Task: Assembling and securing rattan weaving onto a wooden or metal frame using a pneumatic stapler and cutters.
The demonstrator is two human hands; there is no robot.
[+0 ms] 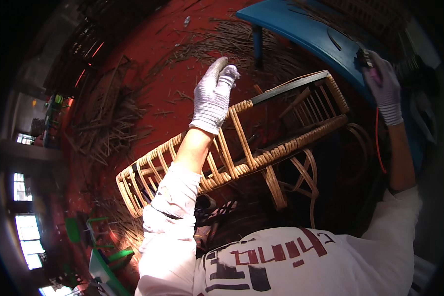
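Observation:
A long woven rattan frame [281, 152] lies slantwise across in front of me, with wrapped rails and rattan bars between them. Part of its far rail is a bare dark strip [291, 89]. My left hand [213, 96], in a pale striped glove, is raised over the far rail with its fingers stretched out and nothing in it. Beside the blue table, my gloved right hand [386, 89] is closed round a dark tool [365, 60] with a pink part. A thin red hose [379, 143] hangs below that hand. Its fingers partly hide the tool.
A blue table [301, 29] stands at the far right, with a dark curved strip on it. Loose rattan sticks [232, 42] litter the red floor, with another heap [106, 126] at left. Green chairs [101, 237] stand at lower left.

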